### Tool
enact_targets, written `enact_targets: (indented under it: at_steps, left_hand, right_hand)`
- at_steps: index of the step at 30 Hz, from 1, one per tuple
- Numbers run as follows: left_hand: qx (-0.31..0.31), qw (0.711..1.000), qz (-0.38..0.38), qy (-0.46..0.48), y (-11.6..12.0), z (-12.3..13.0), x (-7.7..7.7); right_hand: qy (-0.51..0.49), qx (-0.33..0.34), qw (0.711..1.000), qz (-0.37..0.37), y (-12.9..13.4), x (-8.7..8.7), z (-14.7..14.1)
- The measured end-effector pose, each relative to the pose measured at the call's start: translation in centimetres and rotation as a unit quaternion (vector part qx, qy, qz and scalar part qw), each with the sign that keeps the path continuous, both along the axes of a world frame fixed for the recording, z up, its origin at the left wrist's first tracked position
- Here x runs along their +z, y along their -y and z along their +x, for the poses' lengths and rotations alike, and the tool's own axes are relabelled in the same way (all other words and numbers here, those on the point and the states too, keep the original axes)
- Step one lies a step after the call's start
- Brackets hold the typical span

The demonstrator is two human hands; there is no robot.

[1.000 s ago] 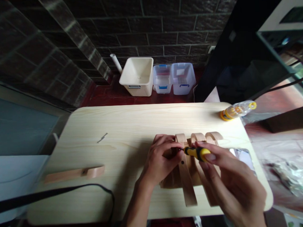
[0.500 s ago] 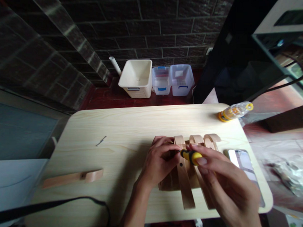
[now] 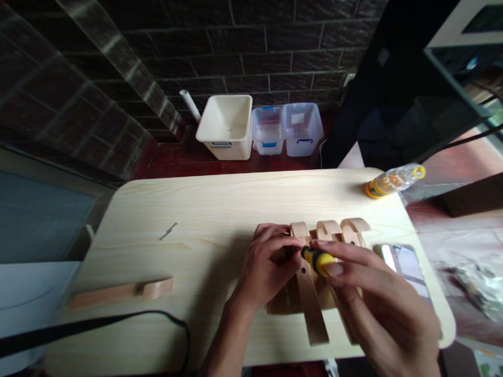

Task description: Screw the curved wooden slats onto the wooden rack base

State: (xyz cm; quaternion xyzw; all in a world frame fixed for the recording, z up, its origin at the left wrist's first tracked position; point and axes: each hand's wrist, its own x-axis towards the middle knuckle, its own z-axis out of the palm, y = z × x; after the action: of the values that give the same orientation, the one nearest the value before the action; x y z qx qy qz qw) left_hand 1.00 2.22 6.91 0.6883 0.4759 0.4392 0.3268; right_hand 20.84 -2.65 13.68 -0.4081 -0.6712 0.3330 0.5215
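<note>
A wooden piece with several curved strips (image 3: 312, 313) lies on the light wood table (image 3: 145, 208), right of centre. My right hand (image 3: 374, 288) grips the yellow and black screwdriver (image 3: 319, 260) by its handle, and the tool points left and away from me. At the screwdriver's tip, my left hand (image 3: 266, 265) has its thumb and forefinger pinched together over the left strip. What those fingertips hold is too small to make out. A dark round hole shows in the strip just below them. The right hand hides part of the other strips.
A loose curved wooden strip (image 3: 123, 293), small metal pieces (image 3: 169, 231) and a black strap (image 3: 95, 321) are at the left. A phone (image 3: 405, 265) and a wrapped yellow bottle-like object (image 3: 393, 181) are at the right. Bins (image 3: 229, 148) stand beyond the table.
The view has shifted slightly. Both hands keep their hold at the left strip, with the screwdriver at nearly the same angle.
</note>
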Motion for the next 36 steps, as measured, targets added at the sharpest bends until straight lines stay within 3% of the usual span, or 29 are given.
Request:
enact_targets:
  at_steps: [13,24,32,36]
  left_hand:
    - [0.000,1.000,-0.024,0.001,0.2,0.1,0.0]
    - [0.003,1.000,-0.023,-0.017,0.2,0.1,0.1]
    - [0.012,0.999,-0.038,-0.036,0.3,0.1,0.1]
    - [0.015,0.999,-0.034,-0.040,0.3,0.1,0.2]
  right_hand:
    - [-0.043,-0.053,0.998,0.004,0.9,-0.6,-0.3]
    - [-0.008,-0.046,0.998,0.038,0.4,-0.6,-0.8]
    - [0.030,-0.098,0.994,0.025,0.8,0.1,-1.2]
    - [0.073,-0.064,0.994,0.049,0.7,0.5,-0.8]
